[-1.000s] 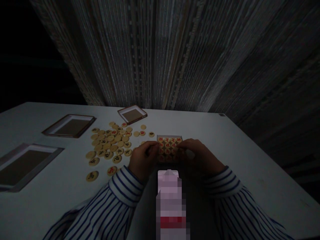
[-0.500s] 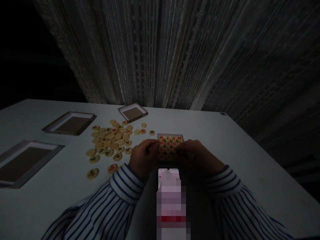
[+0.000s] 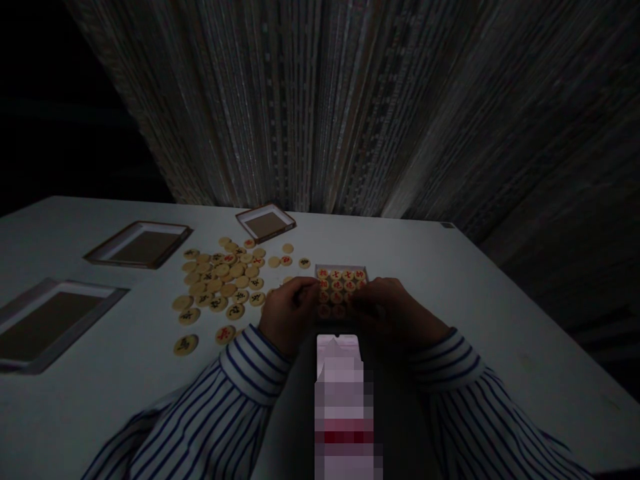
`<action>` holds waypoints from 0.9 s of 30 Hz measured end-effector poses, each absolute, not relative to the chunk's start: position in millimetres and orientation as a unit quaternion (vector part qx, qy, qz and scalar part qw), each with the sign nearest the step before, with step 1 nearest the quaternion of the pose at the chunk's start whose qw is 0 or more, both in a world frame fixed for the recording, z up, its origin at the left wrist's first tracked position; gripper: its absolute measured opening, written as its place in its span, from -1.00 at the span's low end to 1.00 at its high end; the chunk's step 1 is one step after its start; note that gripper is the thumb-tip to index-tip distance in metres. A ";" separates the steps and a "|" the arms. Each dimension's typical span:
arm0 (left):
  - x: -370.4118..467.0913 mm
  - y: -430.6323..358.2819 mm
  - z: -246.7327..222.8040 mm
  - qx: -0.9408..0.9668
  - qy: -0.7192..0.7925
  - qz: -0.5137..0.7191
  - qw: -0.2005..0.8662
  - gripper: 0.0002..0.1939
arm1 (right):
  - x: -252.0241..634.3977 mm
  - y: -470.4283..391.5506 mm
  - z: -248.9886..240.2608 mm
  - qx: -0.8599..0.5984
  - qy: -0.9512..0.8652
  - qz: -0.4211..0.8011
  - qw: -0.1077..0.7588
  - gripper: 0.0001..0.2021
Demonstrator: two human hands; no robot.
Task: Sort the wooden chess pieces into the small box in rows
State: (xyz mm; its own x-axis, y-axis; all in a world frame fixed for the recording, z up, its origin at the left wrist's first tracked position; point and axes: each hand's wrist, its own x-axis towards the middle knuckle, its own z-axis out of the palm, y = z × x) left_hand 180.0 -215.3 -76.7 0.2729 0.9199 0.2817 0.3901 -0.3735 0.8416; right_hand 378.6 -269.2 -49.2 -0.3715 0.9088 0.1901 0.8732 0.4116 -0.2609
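Observation:
A small shallow box [image 3: 341, 267] in front of me holds rows of round wooden Chinese chess pieces [image 3: 348, 274] with red characters, face up. My left hand [image 3: 286, 313] is closed at the box's left edge, thumb and fingertips together against it. Over the box's right side lies my right hand [image 3: 397, 313], fingers bent down onto the lower right pieces. Its fingertips are in shadow, so whatever they pinch is hidden.
Loose chess pieces [image 3: 237, 270], some with black or red characters, are heaped left of my left hand. Three open trays stand beyond: left [image 3: 107, 293], upper left [image 3: 173, 233] and back [image 3: 287, 227]. A lit phone [image 3: 337, 350] lies near me. A string curtain [image 3: 300, 120] hangs behind the table.
Both hands stay nearly in place at the box. My right fingertips have shifted very slightly over the pieces, and the view has tilted a little.

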 end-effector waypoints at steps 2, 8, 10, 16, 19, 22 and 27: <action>180.1 -215.3 -76.8 0.727 0.454 0.399 0.326 -0.74 | 378.7 -268.4 -49.5 -0.540 -0.827 0.064 0.141 -0.87; 180.1 -214.9 -79.8 0.733 0.451 0.399 0.317 -0.74 | 378.6 -268.8 -50.5 -0.543 -0.823 0.071 0.151 -0.86; 180.1 -214.9 -80.3 0.734 0.448 0.399 0.320 -0.74 | 378.4 -269.2 -50.8 -0.543 -0.823 0.073 0.151 -0.87; 180.2 -215.3 -77.9 0.729 0.456 0.395 0.322 -0.75 | 381.8 -268.6 -55.5 -0.539 -0.823 0.068 0.166 -0.93; 180.1 -215.7 -76.6 0.731 0.455 0.399 0.316 -0.76 | 384.8 -268.5 -59.8 -0.529 -0.824 0.052 0.198 -0.86; 180.0 -216.2 -76.2 0.733 0.452 0.398 0.316 -0.75 | 384.7 -268.6 -61.5 -0.523 -0.821 0.040 0.224 -0.75; 180.4 -216.2 -77.6 0.734 0.450 0.398 0.317 -0.75 | 380.7 -266.9 -59.5 -0.527 -0.828 0.059 0.183 -0.81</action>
State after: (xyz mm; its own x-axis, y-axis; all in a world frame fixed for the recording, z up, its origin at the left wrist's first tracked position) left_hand 180.4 -216.2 -77.6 0.2790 0.9125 0.2991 0.4088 -0.3947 0.8228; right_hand 380.7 -266.9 -59.5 -0.3781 0.8939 0.2408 0.8511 0.4380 -0.2896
